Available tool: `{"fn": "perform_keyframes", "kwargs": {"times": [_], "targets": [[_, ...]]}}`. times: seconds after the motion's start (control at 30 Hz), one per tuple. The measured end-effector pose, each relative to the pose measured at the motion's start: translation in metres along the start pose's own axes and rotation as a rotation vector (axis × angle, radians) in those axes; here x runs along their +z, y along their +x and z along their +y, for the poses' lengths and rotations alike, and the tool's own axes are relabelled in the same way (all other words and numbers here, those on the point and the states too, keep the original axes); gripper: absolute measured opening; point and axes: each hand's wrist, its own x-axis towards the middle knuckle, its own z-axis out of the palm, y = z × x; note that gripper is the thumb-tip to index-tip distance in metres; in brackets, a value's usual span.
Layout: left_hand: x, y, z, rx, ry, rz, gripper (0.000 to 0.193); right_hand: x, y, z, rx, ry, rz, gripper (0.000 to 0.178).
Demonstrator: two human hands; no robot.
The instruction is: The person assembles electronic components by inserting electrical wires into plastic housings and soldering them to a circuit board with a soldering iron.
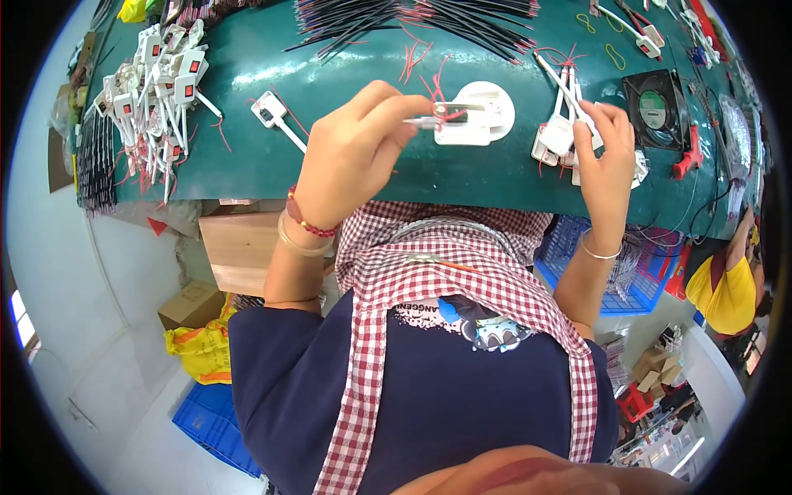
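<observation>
White disc (505, 115) bears a housing (462, 137). Left of the disc, the left hand (363, 132) pinches a thin tool (423, 122), partly blocking the housing; right of it, the right hand (606, 140) meets white parts (558, 136), grip unclear. Farther right, a fan (652, 107); far left, switches (153, 99).

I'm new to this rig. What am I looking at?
No machine here: these are a person's two bare hands, seen by a fisheye camera on the head, looking down; its lens bends straight edges. On the green table lie a heap of white parts with red inserts, black cables, a round white base and a black fan. The left hand pinches a small blurred piece beside the base; the right hand is at white stemmed parts, but whether it grips one is unclear.
</observation>
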Motion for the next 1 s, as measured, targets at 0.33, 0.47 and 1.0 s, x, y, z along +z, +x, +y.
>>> {"fn": "perform_keyframes", "kwargs": {"times": [0.33, 0.47, 1.0], "targets": [[0.001, -0.003, 0.026, 0.045, 0.058, -0.030, 0.031, 0.015, 0.025, -0.094, -0.516, 0.289, -0.197, 0.023], [0.003, -0.008, 0.022, 0.047, 0.095, -0.022, 0.029, 0.020, 0.015, -0.089, -0.339, 0.548, -0.281, 0.017], [0.011, -0.010, 0.025, 0.126, 0.133, 0.026, 0.025, 0.029, 0.009, -0.052, 0.020, 1.366, -0.521, 0.007]]}}
